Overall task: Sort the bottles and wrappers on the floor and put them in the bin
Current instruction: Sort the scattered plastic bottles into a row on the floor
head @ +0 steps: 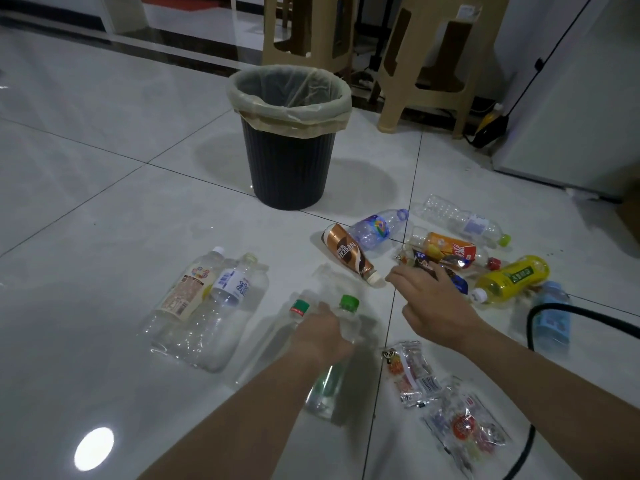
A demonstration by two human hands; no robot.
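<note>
**A:** Where are you working, out from the bin (pixel 287 174)?

**B:** Farthest from it, two clear wrappers (pixel 414 374) lie together, which I'd judge is a wrapper pile. Closer in, my left hand (pixel 322 332) is wrapped round a green-capped bottle (pixel 348 303), probably to group it with the clear one alongside. My right hand (pixel 436 306) rests loose-fingered on a dark wrapper (pixel 424 262) among the mixed bottles (pixel 446 249), with no grasp that I can see.

**A:** Anything in the bin?

**B:** It's lined with a bag (pixel 256 109). I see only liner inside, and the bottom is hidden.
</note>
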